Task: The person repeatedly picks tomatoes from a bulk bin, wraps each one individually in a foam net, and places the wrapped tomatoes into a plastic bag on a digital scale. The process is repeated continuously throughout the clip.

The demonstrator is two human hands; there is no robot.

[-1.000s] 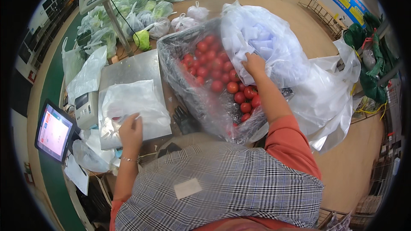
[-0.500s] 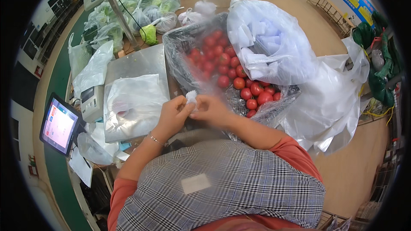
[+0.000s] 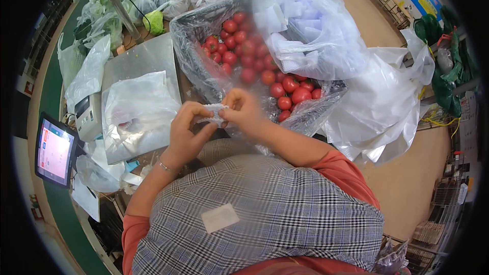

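A small white foam net sleeve (image 3: 216,114) is stretched between my two hands, in front of my checked apron. My left hand (image 3: 184,128) pinches its left end with curled fingers. At the other end, my right hand (image 3: 243,112) grips it between thumb and fingers, beside the near corner of a crate lined with clear plastic (image 3: 189,35). Red tomatoes (image 3: 300,94) fill that crate. To the left, a clear plastic bag (image 3: 140,99) with something reddish inside lies on a metal scale platform (image 3: 165,53).
A large clear bag of white foam pieces (image 3: 316,35) covers the crate's right side, with white plastic sheeting (image 3: 377,107) beyond. Bagged green vegetables (image 3: 135,0) crowd the far left. A tablet screen (image 3: 54,150) and a label printer (image 3: 89,117) stand left of the scale.
The foam sleeve, bunched up between my fingertips before, is now spread wider as my hands have moved apart. The whole view has shifted, so the table things appear farther left and higher.
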